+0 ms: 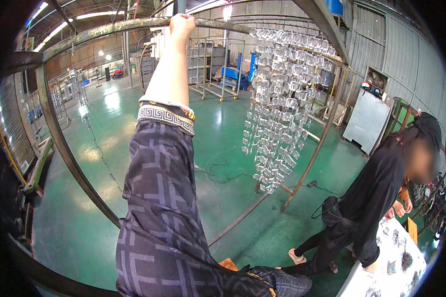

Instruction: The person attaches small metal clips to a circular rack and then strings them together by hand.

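Observation:
My left hand [182, 25] is raised high, its fingers wrapped round the top bar [104, 32] of a worn metal frame. The left arm, in a dark checked sleeve with a patterned cuff, stretches up through the middle of the view. To the right of it, many small shiny clear or silver pieces [282, 99] hang in dense strings within the frame; what they are I cannot make out. A bit of similar checked fabric [285, 282] shows at the lower edge, but my right hand is out of sight.
A co-worker in black [366, 188] bends over a white table [352, 284] strewn with small dark bits at the lower right; another person's hands show beyond. Cables [218, 173] lie on the green floor. Wheeled racks [220, 69] and a grey panel [365, 121] stand farther back.

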